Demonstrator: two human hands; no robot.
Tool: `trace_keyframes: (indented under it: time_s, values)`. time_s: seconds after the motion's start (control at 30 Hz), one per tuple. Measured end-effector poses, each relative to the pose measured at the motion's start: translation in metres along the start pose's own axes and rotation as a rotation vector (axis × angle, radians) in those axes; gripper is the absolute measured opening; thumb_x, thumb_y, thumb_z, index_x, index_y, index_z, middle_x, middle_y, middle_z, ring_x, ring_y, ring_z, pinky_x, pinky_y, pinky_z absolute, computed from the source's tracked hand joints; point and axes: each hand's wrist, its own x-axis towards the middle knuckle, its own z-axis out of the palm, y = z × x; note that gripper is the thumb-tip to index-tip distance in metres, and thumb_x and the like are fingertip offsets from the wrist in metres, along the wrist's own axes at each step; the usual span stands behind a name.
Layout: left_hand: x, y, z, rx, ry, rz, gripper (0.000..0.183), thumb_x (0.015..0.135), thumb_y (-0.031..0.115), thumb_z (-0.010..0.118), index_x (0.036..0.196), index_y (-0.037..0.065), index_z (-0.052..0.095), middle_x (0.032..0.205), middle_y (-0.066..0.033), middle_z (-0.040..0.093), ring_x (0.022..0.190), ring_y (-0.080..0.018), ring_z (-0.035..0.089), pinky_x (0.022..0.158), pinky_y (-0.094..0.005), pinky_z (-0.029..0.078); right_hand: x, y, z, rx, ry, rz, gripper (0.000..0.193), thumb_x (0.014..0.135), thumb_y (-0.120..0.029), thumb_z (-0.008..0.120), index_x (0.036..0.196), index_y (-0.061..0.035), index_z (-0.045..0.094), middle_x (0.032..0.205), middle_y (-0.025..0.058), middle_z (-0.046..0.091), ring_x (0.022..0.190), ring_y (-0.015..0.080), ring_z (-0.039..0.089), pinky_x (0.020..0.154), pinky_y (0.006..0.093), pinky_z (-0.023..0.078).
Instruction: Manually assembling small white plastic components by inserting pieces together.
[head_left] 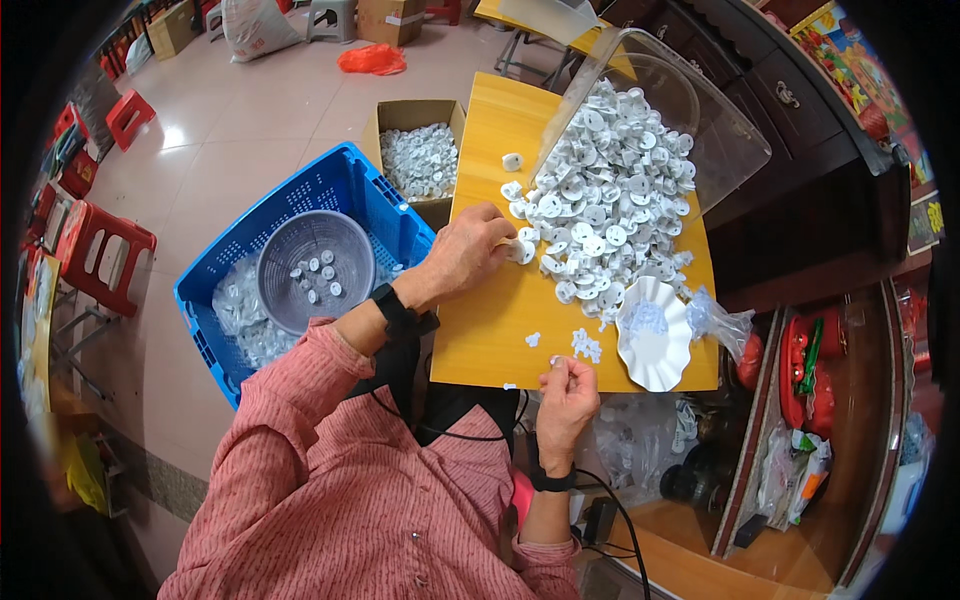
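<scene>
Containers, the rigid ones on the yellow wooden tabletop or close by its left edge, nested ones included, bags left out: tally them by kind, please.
Blue perforated plastic crate: 1
Grey round plastic basin, nested in the crate: 1
Brown cardboard box: 1
Clear plastic tub, with a heap of white plastic pieces extending out of it: 1
White scalloped dish: 1
Total: 5

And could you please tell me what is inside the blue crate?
The crate holds a grey bowl with small white parts in it, and clear plastic packets beside the bowl. What lies under the bowl is covered, and the left sleeve hides another part.
</scene>
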Motion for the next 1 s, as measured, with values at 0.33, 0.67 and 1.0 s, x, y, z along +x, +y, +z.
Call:
trace_keyframes:
  time_s: [0.33,0.67,1.0]
  values:
    - [-0.029,0.039,-0.019,-0.026,-0.134,-0.034,0.016,0.085,0.004,0.067,0.101,0.001,0.069,0.101,-0.0148,0.064,0.095,-0.0334,0.063,0.079,-0.0408,0.053,0.0,-0.018,-0.015,0.524,-0.176,0.302,0.012,0.1,-0.012,0.06,0.099,-0.0004,0.059,0.082,0.0074,0.065,0.061,0.009,0.058,0.055,0.0218,0.046]
    - [0.009,0.022,0.0,0.122,-0.376,0.106,0.033,0.085,0.004,0.065,0.118,0.005,0.063,0.111,-0.0124,0.062,0.104,-0.0356,0.058,0.083,-0.0426,0.052,0.0,-0.027,-0.016,0.69,-0.199,0.427,0.013,0.101,-0.009,0.056,0.103,0.0032,0.058,0.1,0.0175,0.07,0.07,0.0152,0.068,0.056,0.0223,0.052]
    - [-0.005,0.011,0.001,-0.063,-0.186,-0.014,0.032,0.084,0.004,0.065,0.115,0.001,0.06,0.1,-0.0185,0.06,0.092,-0.0388,0.062,0.079,-0.0452,0.053,-0.001,-0.026,-0.015,0.805,-0.218,0.419,0.015,0.097,-0.002,0.06,0.111,0.0046,0.057,0.103,0.017,0.068,0.086,0.0246,0.072,0.067,0.0277,0.059]
